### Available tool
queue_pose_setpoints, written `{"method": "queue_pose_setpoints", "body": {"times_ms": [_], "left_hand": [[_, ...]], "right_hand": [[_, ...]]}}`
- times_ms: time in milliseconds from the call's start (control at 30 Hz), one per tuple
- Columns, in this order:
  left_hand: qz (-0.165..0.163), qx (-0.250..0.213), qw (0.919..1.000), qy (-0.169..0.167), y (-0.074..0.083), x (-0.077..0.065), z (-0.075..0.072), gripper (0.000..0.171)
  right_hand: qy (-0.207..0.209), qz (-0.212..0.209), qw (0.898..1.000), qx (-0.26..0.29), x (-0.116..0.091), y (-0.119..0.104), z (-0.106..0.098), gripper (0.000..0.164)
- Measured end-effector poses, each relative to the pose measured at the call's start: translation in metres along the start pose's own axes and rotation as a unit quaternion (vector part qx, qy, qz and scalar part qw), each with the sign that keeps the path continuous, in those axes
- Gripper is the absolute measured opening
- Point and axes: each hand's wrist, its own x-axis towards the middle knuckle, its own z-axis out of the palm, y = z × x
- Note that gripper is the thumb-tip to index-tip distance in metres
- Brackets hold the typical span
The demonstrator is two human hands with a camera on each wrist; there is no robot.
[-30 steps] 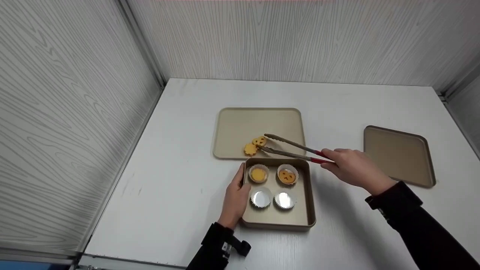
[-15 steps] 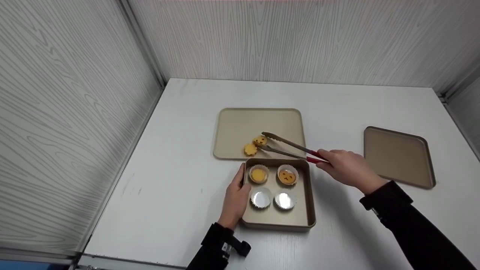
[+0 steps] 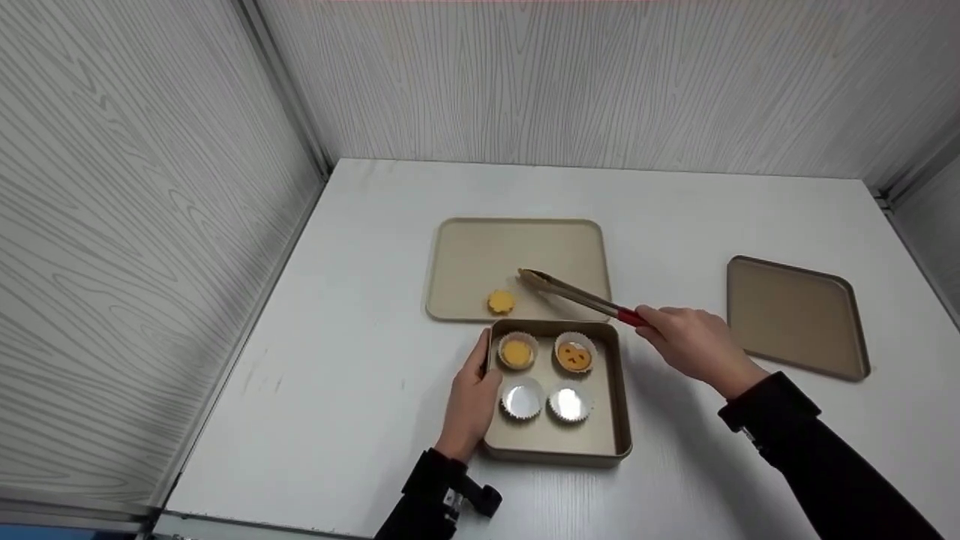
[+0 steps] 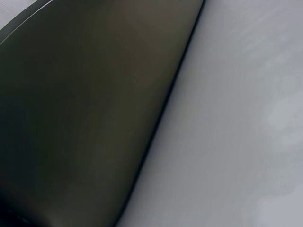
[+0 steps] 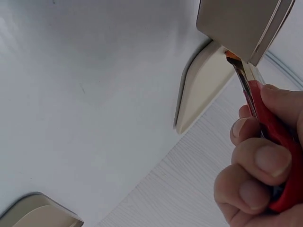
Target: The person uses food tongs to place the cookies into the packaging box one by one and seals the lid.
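Note:
My left hand (image 3: pixel 471 401) grips the left wall of a deep square baking pan (image 3: pixel 555 447), thumb at the rim. In the left wrist view the pan's wall (image 4: pixel 94 104) fills one side. My right hand (image 3: pixel 694 345) squeezes red-handled tongs (image 3: pixel 581 295), also seen with curled fingers (image 5: pixel 267 161) in the right wrist view. The tongs' tips pinch a mostly hidden cookie (image 5: pixel 232 55) above the beige tray (image 3: pixel 487 244). A flower-shaped cookie (image 3: pixel 501 301) lies on that tray. Inside the pan, one paper cup holds a yellow cookie (image 3: pixel 517 352), another a face cookie (image 3: pixel 574 357).
Two shiny cups, a left one (image 3: pixel 522 399) and a right one (image 3: pixel 569 403), stand in the pan's near half with no cookie in them. A smaller brown tray (image 3: pixel 795 315) lies to the right. Panels (image 3: pixel 600 82) border the white table (image 3: pixel 360 300).
The tongs, spread around the face cookie before, have closed on it and lifted it from beside the flower cookie. My left hand and the pan stay in place.

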Motion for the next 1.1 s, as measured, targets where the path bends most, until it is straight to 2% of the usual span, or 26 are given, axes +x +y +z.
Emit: {"method": "queue_pose_setpoints", "body": {"times_ms": [533, 800, 1100], "left_hand": [[-0.002, 0.005, 1.0000, 0.003, 0.000, -0.001, 0.001, 0.067], [-0.002, -0.004, 1.0000, -0.003, 0.000, -0.002, 0.000, 0.067], [0.000, -0.007, 1.0000, -0.003, 0.000, -0.002, 0.000, 0.069]], "right_hand": [[0.058, -0.032, 0.998, -0.008, -0.011, 0.007, 0.005, 0.015], [0.094, -0.055, 0.994, 0.008, -0.017, 0.011, 0.003, 0.021], [0.129, -0.083, 0.988, 0.003, -0.026, 0.011, -0.003, 0.026]]}}
